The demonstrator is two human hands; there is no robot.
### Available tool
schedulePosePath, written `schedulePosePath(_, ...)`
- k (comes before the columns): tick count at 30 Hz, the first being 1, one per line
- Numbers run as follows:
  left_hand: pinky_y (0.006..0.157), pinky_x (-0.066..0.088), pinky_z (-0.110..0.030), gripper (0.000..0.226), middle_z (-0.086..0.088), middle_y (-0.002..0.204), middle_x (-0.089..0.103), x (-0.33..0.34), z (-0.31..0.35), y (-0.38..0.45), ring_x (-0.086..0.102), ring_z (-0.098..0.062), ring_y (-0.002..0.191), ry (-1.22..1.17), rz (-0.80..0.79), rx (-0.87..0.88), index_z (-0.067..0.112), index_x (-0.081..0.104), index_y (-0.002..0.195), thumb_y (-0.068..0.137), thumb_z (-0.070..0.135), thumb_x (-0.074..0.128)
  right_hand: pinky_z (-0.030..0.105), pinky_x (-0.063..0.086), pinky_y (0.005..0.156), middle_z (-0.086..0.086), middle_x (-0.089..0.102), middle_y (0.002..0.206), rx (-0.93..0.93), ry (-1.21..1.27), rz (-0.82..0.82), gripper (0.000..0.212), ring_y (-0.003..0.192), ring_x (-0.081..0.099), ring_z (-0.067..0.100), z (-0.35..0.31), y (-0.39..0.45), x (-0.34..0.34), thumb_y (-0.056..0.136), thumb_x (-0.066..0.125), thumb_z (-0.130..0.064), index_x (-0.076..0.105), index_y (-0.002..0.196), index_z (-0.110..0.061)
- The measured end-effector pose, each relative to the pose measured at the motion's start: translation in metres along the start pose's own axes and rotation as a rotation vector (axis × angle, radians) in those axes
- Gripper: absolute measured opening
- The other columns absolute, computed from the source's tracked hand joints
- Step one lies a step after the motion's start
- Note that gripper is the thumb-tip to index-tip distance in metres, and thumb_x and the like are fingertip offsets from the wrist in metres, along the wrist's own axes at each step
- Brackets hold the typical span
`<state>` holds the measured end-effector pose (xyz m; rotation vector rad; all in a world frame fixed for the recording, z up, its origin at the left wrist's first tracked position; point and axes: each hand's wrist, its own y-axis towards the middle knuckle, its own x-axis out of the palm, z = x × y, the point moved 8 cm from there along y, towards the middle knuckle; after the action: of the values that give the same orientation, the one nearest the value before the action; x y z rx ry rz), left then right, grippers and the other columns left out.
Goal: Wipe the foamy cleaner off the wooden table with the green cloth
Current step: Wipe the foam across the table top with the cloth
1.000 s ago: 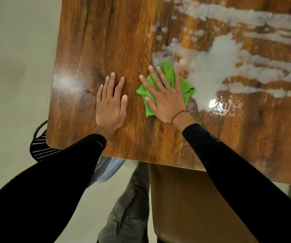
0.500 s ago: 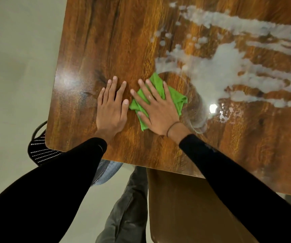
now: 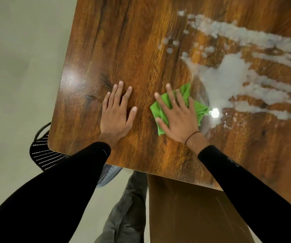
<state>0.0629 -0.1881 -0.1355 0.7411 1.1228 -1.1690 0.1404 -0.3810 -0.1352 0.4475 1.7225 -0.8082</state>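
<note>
Two hands lay flat on the wooden table. Right hand, fingers spread, pressed the green cloth down; the foamy cleaner began just beyond it, streaking rightward. Left hand rested bare, farther from the foam.

Black mesh chair under table's near-left corner; pale floor; grey trouser leg below.
</note>
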Motion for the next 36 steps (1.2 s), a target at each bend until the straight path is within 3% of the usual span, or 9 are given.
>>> schedulePosePath(3, 0.138, 0.007, -0.047, 0.065, -0.007, 0.184, 0.012, 0.0, 0.0, 0.001, 0.009, -0.025, 0.171, 0.003, 0.003, 0.004, 0.022, 0.027, 0.174, 0.115, 0.049, 0.032, 0.069, 0.015, 0.132, 0.011, -0.005, 0.186, -0.299, -0.071, 0.011, 0.076, 0.172, 0.003, 0.034, -0.035, 0.001, 0.006, 0.113, 0.029, -0.066, 0.007, 0.178, -0.034)
schedulePosePath(7, 0.138, 0.007, -0.047, 0.065, -0.008, 0.184, 0.013, 0.001, 0.001, 0.0, 0.009, -0.025, 0.171, 0.004, 0.01, 0.009, 0.02, 0.028, 0.174, 0.116, 0.049, 0.03, 0.07, 0.0, 0.134, 0.01, -0.002, 0.186, -0.348, -0.107, 0.075, 0.075, 0.173, 0.0, 0.032, -0.034, 0.065, -0.014, 0.113, 0.022, -0.067, 0.005, 0.178, -0.034)
schedulePosePath(11, 0.138, 0.008, -0.048, 0.064, -0.007, 0.184, 0.013, 0.001, 0.001, 0.0, 0.009, -0.025, 0.171, -0.001, 0.008, 0.003, 0.021, 0.028, 0.174, 0.116, 0.048, 0.031, 0.067, 0.002, 0.135, 0.009, -0.002, 0.186, -0.09, -0.032, 0.119, 0.077, 0.173, 0.001, 0.031, 0.015, 0.113, -0.035, 0.112, 0.023, -0.069, 0.005, 0.178, -0.034)
schedulePosePath(16, 0.138, 0.008, -0.048, 0.064, -0.007, 0.184, 0.014, 0.002, -0.001, 0.0, 0.01, -0.025, 0.171, -0.018, 0.0, -0.003, 0.021, 0.028, 0.174, 0.115, 0.048, 0.032, 0.066, 0.009, 0.135, 0.014, -0.006, 0.186, 0.297, 0.079, 0.159, 0.079, 0.172, 0.0, 0.033, 0.054, 0.073, -0.032, 0.112, 0.023, -0.069, 0.003, 0.178, -0.03)
schedulePosePath(18, 0.138, 0.008, -0.048, 0.064, -0.007, 0.184, 0.013, 0.002, -0.001, 0.0, 0.009, -0.025, 0.171, -0.019, 0.005, -0.002, 0.021, 0.028, 0.174, 0.115, 0.048, 0.031, 0.067, 0.008, 0.135, 0.012, -0.011, 0.185, 0.193, 0.047, 0.113, 0.078, 0.172, -0.004, 0.032, 0.032, 0.045, -0.021, 0.114, 0.024, -0.065, -0.001, 0.178, -0.029)
schedulePosePath(21, 0.138, 0.008, -0.048, 0.065, -0.007, 0.184, 0.012, 0.001, 0.0, -0.001, 0.008, -0.024, 0.171, -0.016, 0.006, 0.004, 0.021, 0.028, 0.174, 0.116, 0.051, 0.026, 0.066, 0.007, 0.136, 0.011, -0.008, 0.186, -0.185, -0.06, 0.043, 0.076, 0.172, -0.005, 0.03, -0.008, 0.028, -0.01, 0.116, 0.028, -0.062, 0.002, 0.179, -0.028)
schedulePosePath(26, 0.138, 0.01, -0.05, 0.067, -0.007, 0.184, 0.013, 0.003, -0.001, 0.0, 0.009, -0.024, 0.171, -0.014, 0.006, 0.004, 0.02, 0.028, 0.174, 0.115, 0.053, 0.023, 0.072, -0.007, 0.133, 0.01, -0.003, 0.186, -0.507, -0.211, 0.041, 0.086, 0.172, -0.001, 0.033, -0.026, 0.103, -0.033, 0.107, 0.018, -0.08, 0.002, 0.178, -0.034)
schedulePosePath(31, 0.138, 0.009, -0.049, 0.066, -0.005, 0.184, 0.013, 0.004, -0.002, 0.0, 0.008, -0.023, 0.171, -0.029, -0.003, -0.006, 0.022, 0.029, 0.173, 0.115, 0.052, 0.026, 0.072, -0.007, 0.132, 0.006, -0.004, 0.186, -0.339, -0.178, 0.06, 0.092, 0.172, -0.002, 0.033, 0.023, 0.182, -0.065, 0.102, 0.009, -0.089, -0.003, 0.177, -0.037)
schedulePosePath(36, 0.138, 0.008, -0.049, 0.066, -0.005, 0.184, 0.013, 0.005, -0.004, 0.001, 0.007, -0.022, 0.172, -0.041, -0.017, -0.007, 0.022, 0.028, 0.174, 0.115, 0.052, 0.029, 0.064, 0.0, 0.136, 0.007, 0.001, 0.186, 0.077, -0.015, 0.179, 0.078, 0.173, 0.002, 0.029, 0.082, 0.164, -0.067, 0.112, 0.018, -0.07, 0.005, 0.178, -0.031)
